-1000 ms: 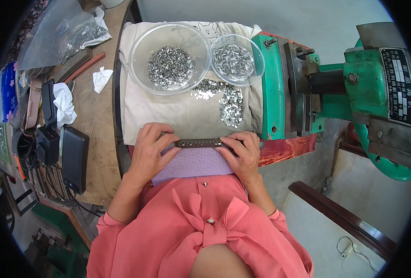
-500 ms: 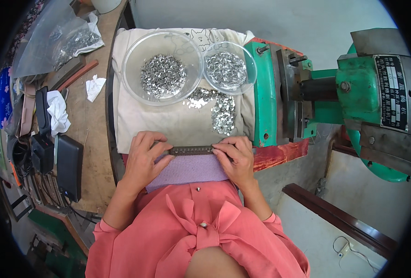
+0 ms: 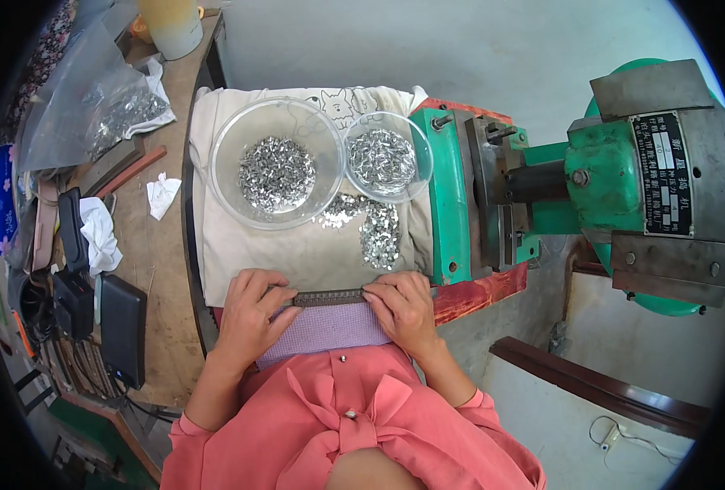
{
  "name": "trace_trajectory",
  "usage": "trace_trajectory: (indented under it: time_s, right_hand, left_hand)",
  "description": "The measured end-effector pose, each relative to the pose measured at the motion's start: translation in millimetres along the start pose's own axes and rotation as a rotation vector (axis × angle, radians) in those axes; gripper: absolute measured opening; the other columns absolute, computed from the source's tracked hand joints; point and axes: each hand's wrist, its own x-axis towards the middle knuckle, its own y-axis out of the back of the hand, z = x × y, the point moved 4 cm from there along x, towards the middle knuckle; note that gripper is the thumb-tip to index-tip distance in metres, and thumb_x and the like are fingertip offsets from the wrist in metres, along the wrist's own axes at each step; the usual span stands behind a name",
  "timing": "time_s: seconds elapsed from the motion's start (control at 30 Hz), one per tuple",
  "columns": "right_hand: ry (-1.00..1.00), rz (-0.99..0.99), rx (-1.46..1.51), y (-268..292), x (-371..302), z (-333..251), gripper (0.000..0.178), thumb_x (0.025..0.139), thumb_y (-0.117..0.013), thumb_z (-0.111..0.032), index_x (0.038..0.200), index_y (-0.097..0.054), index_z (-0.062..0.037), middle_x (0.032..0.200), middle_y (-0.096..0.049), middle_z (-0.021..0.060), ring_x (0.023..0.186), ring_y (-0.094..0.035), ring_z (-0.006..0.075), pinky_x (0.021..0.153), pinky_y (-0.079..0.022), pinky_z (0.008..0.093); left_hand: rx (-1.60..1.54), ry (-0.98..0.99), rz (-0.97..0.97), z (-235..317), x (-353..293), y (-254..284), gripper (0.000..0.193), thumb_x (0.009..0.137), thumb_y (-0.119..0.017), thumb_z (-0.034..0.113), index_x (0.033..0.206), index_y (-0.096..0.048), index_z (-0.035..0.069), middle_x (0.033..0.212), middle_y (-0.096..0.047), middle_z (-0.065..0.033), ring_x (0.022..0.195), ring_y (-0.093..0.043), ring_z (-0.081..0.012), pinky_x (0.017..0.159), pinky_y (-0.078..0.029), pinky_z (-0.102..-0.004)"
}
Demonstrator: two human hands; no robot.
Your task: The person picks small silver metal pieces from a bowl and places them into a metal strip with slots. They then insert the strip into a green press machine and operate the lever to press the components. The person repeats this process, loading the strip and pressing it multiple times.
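Whole scene sits lower in view than a second ago; head tipped up, more wall showing. Hands have barely shifted against the work. Dark slotted bar [image 3: 330,298] lies crosswise between them, along the far edge of the purple cloth [image 3: 321,329], just short of the pale cloth [image 3: 244,255]. Left hand [image 3: 249,317] at its left end: thumb and forefinger parted, tips by the bar; how firmly they press, cannot tell. Right hand [image 3: 403,310] at the right end, thumb and fingertips seemingly pinching it, other fingers curled close. Bar's slots look duller now, perhaps from tilt or light. Reading: bar held steady, little altered in the work. Loose metal bits [image 3: 380,241] beyond, apart from both hands; large tub [image 3: 213,163] and small tub [image 3: 432,157] behind; green machine [image 3: 607,163] off right.
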Motion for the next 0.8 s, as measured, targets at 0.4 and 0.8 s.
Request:
trace_trajectory:
  time_s: [0.4, 0.8]
  right_hand:
    - [-0.083, -0.069, 0.049, 3, 4, 1, 0.020, 0.074, -0.083, -0.015, 0.091, -0.075, -0.0096, 0.092, -0.066, 0.0037, 0.087, -0.061, 0.0235, 0.078, -0.044, 0.0365]
    - [-0.053, 0.104, -0.089, 48, 89, 28, 0.015, 0.079, -0.079, -0.009, 0.092, -0.074, -0.0067, 0.088, -0.070, 0.0078, 0.080, -0.067, 0.0280, 0.072, -0.051, 0.0378]
  left_hand:
    - [-0.036, 0.025, -0.027, -4, 3, 0, 0.033, 0.063, -0.084, 0.009, 0.092, -0.070, 0.004, 0.102, -0.062, -0.0099, 0.098, -0.056, -0.0319, 0.084, -0.047, -0.0411]
    - [-0.079, 0.009, -0.006, -4, 7, 4, 0.033, 0.067, -0.083, 0.013, 0.095, -0.069, 0.004, 0.099, -0.063, -0.0110, 0.093, -0.057, -0.0321, 0.080, -0.048, -0.0415]
